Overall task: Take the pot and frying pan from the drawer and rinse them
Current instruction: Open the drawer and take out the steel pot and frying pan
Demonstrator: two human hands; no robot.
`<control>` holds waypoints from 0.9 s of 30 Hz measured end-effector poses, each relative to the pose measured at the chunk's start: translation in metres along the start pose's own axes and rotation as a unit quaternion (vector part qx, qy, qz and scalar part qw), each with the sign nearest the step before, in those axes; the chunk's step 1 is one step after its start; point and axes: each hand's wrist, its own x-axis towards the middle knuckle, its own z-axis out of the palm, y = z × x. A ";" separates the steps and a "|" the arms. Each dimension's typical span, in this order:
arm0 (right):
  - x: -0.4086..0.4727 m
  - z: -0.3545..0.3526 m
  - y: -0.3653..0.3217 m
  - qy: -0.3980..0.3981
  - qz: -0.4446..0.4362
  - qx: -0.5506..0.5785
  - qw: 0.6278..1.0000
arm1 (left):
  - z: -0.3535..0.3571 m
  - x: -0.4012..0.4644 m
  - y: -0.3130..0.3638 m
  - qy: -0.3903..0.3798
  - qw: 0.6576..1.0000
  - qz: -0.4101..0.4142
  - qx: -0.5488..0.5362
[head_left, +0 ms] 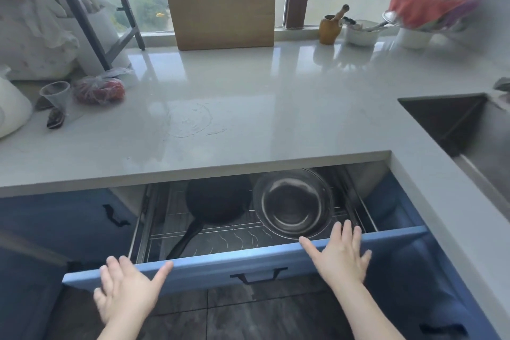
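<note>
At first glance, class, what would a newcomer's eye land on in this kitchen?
The open blue drawer under the counter, holding a black frying pan on the left and a steel pot on the right. Both hands, left hand and right hand, spread open at its front edge.

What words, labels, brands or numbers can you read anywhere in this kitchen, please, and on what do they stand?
None: no legible text shows anywhere.
Pan, pot and drawer: no visible markings.
Bags at left: blurred, nothing readable.
</note>
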 end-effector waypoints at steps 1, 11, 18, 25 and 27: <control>-0.007 0.001 0.004 -0.006 0.001 -0.002 1.000 | 0.001 -0.007 -0.004 -0.004 1.000 -0.002 -0.005; -0.066 0.010 0.041 -0.019 0.011 -0.014 1.000 | 0.022 -0.061 -0.046 0.009 0.999 -0.003 -0.044; -0.090 0.013 0.057 -0.029 0.017 -0.016 0.999 | 0.016 -0.089 -0.062 -0.027 0.998 -0.007 -0.050; -0.108 0.015 0.070 -0.047 0.022 -0.024 0.998 | 0.018 -0.107 -0.076 -0.076 0.995 0.026 -0.062; -0.113 0.015 0.073 -0.051 0.023 -0.023 0.998 | 0.019 -0.108 -0.080 -0.083 0.994 0.037 -0.067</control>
